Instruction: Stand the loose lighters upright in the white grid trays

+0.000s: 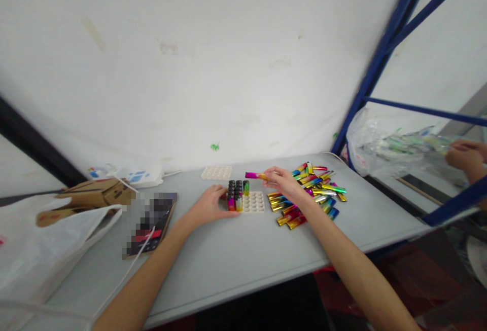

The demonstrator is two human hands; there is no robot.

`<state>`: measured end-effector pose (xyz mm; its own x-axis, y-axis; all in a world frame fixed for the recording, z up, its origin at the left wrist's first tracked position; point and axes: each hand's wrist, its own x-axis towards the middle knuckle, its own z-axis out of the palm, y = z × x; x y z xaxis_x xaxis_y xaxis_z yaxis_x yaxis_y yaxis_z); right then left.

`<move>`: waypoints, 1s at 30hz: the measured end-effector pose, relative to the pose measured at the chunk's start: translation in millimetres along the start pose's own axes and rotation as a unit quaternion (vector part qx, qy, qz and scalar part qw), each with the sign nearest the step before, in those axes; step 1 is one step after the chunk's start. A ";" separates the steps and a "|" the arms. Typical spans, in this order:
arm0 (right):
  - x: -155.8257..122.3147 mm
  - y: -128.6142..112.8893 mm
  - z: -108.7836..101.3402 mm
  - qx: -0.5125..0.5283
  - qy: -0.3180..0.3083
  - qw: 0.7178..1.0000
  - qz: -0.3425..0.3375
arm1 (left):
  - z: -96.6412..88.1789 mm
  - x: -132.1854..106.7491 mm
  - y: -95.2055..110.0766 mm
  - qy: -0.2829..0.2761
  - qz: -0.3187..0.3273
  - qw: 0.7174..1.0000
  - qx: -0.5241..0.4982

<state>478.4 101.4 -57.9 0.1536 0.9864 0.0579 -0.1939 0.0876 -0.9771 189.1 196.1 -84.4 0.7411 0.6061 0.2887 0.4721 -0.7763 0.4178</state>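
A white tray with round sockets lies on the grey table; several shiny lighters stand upright in its left part. My left hand rests against the tray's left side, fingers curled round it. My right hand is closed in a pinch on a pink and gold lighter, held level just above the tray's far edge. A heap of several rainbow-coloured lighters lies right of the tray, under and behind my right wrist.
A second white tray lies near the wall. A phone with a white cable, a cardboard box and a white plastic bag sit at the left. A blue metal frame stands at the right, with another person's hands beyond it.
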 end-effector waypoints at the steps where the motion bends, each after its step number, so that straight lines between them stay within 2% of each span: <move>1: -1.2 0.1 2.2 0.029 -0.005 1.000 0.009 | -0.3 0.0 0.3 -0.002 0.000 1.000 0.001; 5: -5.7 1.7 9.8 0.101 -0.054 0.993 0.033 | -0.8 0.2 0.8 -0.003 0.002 1.000 0.005; 9: -9.0 5.5 17.2 0.088 -0.101 0.989 0.062 | -0.7 0.4 0.4 -0.003 0.003 1.000 0.004; 14: -5.9 16.2 20.9 0.024 -0.101 0.993 0.058 | -1.2 0.3 0.5 -0.006 0.001 1.000 0.003; 17: -2.8 20.5 20.6 -0.011 -0.106 0.994 0.031 | -1.2 0.4 1.0 -0.009 -0.001 1.000 -0.005; 20: -0.8 20.8 21.2 0.008 -0.119 0.993 0.019 | -1.3 0.4 1.4 -0.009 -0.006 1.000 -0.010; 23: -0.1 19.8 22.1 0.020 -0.134 0.990 0.049 | -1.5 0.4 1.4 -0.009 -0.009 1.000 -0.006; 26: 0.2 20.0 22.8 -0.031 -0.111 0.992 0.050 | -1.4 0.9 0.8 -0.010 -0.011 1.000 0.000; 30: 0.7 21.2 25.5 -0.136 -0.029 0.990 0.039 | -1.2 1.6 0.7 -0.010 -0.009 1.000 -0.004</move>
<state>449.7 107.5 -73.3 0.0915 0.9957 -0.0164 0.0658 -0.0225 -0.9976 190.0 196.7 -82.6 0.7427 0.6155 0.2636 0.4806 -0.7641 0.4303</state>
